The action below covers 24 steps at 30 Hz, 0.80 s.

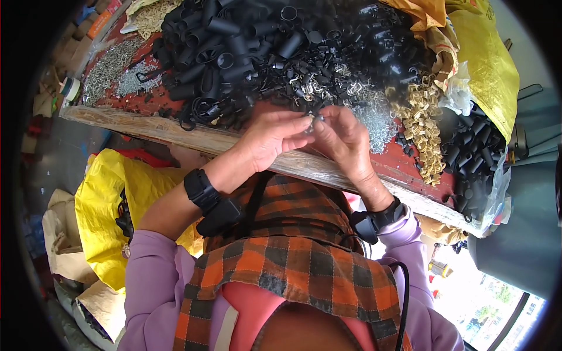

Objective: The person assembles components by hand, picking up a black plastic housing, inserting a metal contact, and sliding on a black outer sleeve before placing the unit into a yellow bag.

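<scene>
Over the near edge of the table, my left hand [270, 139] and my right hand [346, 140] meet fingertip to fingertip. Between them is a small dark piece with a greyish glint [317, 117], too small and too covered by fingers to name. My right thumb and forefinger pinch it, and the left thumb and fingers close in on it from the other side. Just beyond the fingertips lies a heap of small black parts [293, 73] mixed with shiny metal pieces. A pile of small silvery parts [377, 126] sits right of my right hand.
Black plastic tubes [225, 44] are heaped at the back of the red table. Brass-coloured clips [422, 128] form a strip at right, beside black cylinders [474, 146] and a yellow sack [489, 64]. The table has a wooden front edge [170, 130]. Another yellow sack [102, 210] stands lower left.
</scene>
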Available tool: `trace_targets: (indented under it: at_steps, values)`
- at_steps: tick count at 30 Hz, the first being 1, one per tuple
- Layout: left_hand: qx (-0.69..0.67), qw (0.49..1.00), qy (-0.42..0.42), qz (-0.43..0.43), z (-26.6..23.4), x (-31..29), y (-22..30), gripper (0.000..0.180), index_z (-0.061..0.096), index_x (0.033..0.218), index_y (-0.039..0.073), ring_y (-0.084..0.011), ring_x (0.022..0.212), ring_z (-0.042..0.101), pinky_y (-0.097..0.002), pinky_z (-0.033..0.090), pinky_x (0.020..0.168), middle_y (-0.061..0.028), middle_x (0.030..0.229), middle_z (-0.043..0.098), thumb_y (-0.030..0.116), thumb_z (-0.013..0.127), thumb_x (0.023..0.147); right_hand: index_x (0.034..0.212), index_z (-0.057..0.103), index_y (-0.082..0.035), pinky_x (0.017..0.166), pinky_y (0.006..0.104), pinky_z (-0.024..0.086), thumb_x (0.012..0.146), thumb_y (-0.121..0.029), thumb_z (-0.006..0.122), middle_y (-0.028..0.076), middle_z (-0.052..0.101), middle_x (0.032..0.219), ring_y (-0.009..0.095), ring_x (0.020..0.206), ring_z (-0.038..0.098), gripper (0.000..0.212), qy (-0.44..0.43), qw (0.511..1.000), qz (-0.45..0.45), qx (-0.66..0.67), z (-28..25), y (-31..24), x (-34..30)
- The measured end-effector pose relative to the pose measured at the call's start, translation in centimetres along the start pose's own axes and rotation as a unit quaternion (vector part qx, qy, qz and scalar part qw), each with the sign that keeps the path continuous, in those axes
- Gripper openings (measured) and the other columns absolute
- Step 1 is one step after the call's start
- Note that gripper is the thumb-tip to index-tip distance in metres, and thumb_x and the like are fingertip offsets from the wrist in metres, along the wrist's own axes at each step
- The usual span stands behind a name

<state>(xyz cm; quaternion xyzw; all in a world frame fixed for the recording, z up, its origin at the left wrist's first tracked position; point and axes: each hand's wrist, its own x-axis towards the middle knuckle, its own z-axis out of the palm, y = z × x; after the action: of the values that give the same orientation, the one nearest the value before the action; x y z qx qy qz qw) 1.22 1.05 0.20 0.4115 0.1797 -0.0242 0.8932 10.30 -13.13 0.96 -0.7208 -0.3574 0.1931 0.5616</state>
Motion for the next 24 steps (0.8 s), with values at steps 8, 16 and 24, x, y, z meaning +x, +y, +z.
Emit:
trace_targets:
  at_steps: [8,16,24]
  values:
    - [-0.005,0.997,-0.075,-0.025,1.0,-1.2,0.1,0.024,0.055,0.097,0.002,-0.0155,0.080,0.059,-0.0226,0.049,0.069,-0.0064,0.089,0.059,0.022,0.050,0.085,0.095,0.058,-0.002,0.048,0.0240,0.040,0.071,-0.011,0.066,0.005,0.053,0.072,0.013,0.056,0.049,0.027,0.087,0.935,-0.284,-0.195,-0.3,0.4,-0.3]
    - [0.000,0.997,-0.071,0.018,0.2,-1.4,0.6,0.024,0.053,0.099,0.000,-0.0124,0.073,0.059,-0.0211,0.049,0.064,-0.0070,0.084,0.058,0.018,0.050,0.085,0.096,0.057,0.000,0.053,0.0249,0.042,0.076,-0.006,0.060,0.008,0.053,0.074,0.016,0.063,0.053,0.022,0.028,0.928,-0.309,-0.209,-0.1,-0.4,0.6]
    - [0.111,0.986,0.038,0.114,-4.3,-0.7,3.0,0.025,0.054,0.100,0.000,-0.0100,0.068,0.057,-0.0194,0.048,0.061,-0.0054,0.081,0.058,0.018,0.053,0.083,0.085,0.058,-0.003,0.060,0.0346,0.043,0.074,-0.010,0.059,0.011,0.055,0.077,0.025,0.070,0.055,0.012,0.039,0.833,-0.412,-0.366,0.4,-1.3,11.4]
